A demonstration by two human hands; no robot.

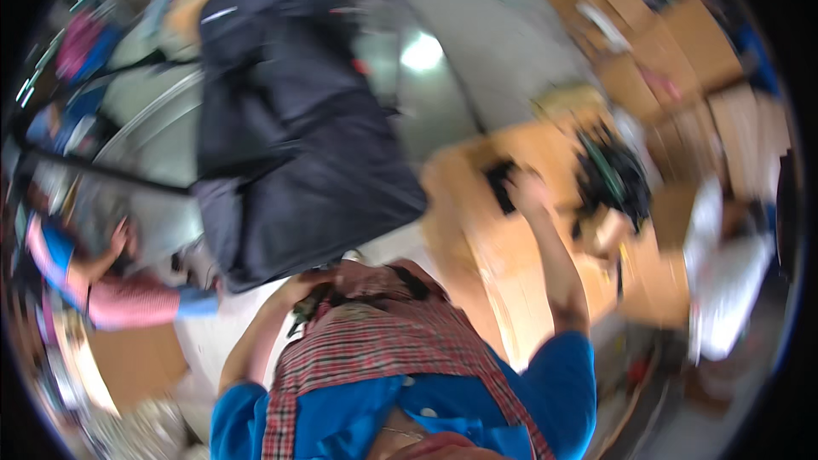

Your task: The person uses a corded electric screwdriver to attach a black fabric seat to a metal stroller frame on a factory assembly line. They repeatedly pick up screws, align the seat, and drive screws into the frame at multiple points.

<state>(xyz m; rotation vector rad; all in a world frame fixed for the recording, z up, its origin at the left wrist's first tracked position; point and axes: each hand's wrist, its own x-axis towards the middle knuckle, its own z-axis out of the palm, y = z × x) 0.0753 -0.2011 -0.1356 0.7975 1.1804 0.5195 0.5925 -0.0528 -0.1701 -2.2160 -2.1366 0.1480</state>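
Note:
A large black fabric bag [298, 136] lies at the centre left, its near edge close to my body. My left hand [308, 283] is at the front of my checked apron, just below the bag's near edge. Its fingers are mostly hidden beside a small dark bundle [308, 311], whose kind I cannot make out. Out to the right, my right hand [530, 191] reaches over a cardboard box [494, 247]. Its fingers close on the edge of a small flat black piece [501, 186] on the box top. Motion blur softens the details.
Black straps or cords [609, 175] lie in a heap on the box's right side. More cartons [682, 51] and a clear plastic bag [728, 290] stand further right. Another person [111, 277] sits at the left beside a shiny metal table [153, 162].

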